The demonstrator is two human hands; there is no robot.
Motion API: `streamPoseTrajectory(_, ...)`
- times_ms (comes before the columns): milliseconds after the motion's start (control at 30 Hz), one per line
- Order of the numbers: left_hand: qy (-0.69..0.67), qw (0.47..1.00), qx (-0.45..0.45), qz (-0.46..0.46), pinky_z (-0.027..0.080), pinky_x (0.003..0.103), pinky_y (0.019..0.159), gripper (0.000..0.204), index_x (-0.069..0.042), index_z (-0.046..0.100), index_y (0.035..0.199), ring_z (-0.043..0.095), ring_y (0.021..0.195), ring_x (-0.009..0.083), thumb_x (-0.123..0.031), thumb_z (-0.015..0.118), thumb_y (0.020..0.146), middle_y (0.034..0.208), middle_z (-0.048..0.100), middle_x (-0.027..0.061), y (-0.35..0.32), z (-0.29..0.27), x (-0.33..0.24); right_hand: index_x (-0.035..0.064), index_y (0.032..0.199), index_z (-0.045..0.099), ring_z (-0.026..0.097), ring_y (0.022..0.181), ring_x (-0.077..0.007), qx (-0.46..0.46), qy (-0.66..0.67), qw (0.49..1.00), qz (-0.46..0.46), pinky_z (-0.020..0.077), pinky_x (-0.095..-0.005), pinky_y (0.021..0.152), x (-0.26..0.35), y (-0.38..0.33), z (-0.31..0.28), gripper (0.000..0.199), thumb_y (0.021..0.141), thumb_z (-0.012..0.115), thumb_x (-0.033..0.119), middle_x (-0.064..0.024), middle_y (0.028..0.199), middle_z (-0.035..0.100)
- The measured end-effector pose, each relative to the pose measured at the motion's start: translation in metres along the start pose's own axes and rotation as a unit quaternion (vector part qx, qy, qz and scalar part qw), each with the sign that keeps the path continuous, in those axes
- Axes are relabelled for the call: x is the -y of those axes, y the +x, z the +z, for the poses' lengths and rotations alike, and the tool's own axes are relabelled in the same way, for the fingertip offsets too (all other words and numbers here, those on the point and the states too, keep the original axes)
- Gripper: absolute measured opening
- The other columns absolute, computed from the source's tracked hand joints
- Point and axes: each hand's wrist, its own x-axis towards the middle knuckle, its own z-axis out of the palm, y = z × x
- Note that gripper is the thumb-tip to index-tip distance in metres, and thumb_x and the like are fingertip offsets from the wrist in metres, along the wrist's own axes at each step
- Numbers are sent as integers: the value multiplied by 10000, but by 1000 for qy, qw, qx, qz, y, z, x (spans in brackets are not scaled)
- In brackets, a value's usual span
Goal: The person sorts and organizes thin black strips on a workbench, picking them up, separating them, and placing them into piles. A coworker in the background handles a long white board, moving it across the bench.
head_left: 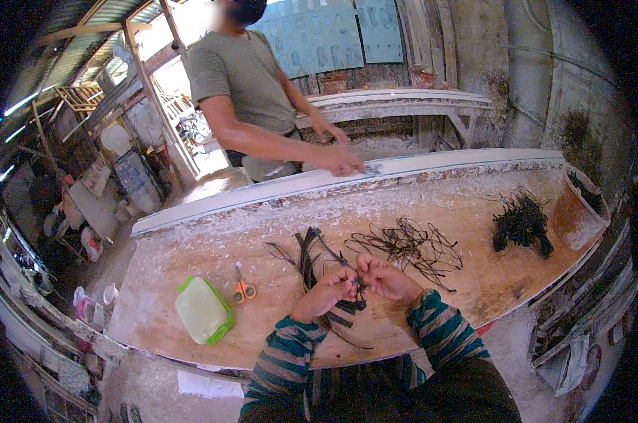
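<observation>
My left hand (336, 290) and my right hand (383, 276) meet over the near middle of the wooden table. The fingers of both are pinched together on a thin black strip (360, 285), whose ends are partly hidden by the fingers. Under and behind my left hand lies a bunch of flat black strips (306, 257), some poking out below the wrist. Just beyond my right hand spreads a loose tangle of thin dark cords (414, 247). Orange-handled scissors (244, 290) rest to the left, beside a container with a bright green rim (205, 311).
The wooden table (474, 296) carries a heap of black knotted cords (522, 224) at right, near a dirty bucket (579, 211). Along its far edge runs a long white ledge (262, 195). Across it a co-worker (245, 92) bends, one hand on the ledge.
</observation>
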Motion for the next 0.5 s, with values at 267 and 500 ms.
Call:
streamPoseTrajectory(267, 15, 993, -116, 30, 499, 263, 614, 184, -73, 516, 883, 522, 698, 106, -256, 528, 880, 807, 522, 8, 3, -3, 6, 98, 862, 443, 436, 631, -48, -52, -46, 997, -44, 414, -201, 609, -5, 5, -4, 87, 815, 473, 32, 31, 728, 446)
streamPoseTrajectory(500, 249, 954, -168, 5, 440, 204, 539, 249, -73, 527, 756, 494, 571, 66, -296, 581, 852, 661, 507, -25, 7, 0, 6, 102, 832, 459, 415, 623, -41, -136, -127, 981, -52, 358, -172, 586, -5, 5, 8, 67, 819, 491, 45, 46, 728, 439)
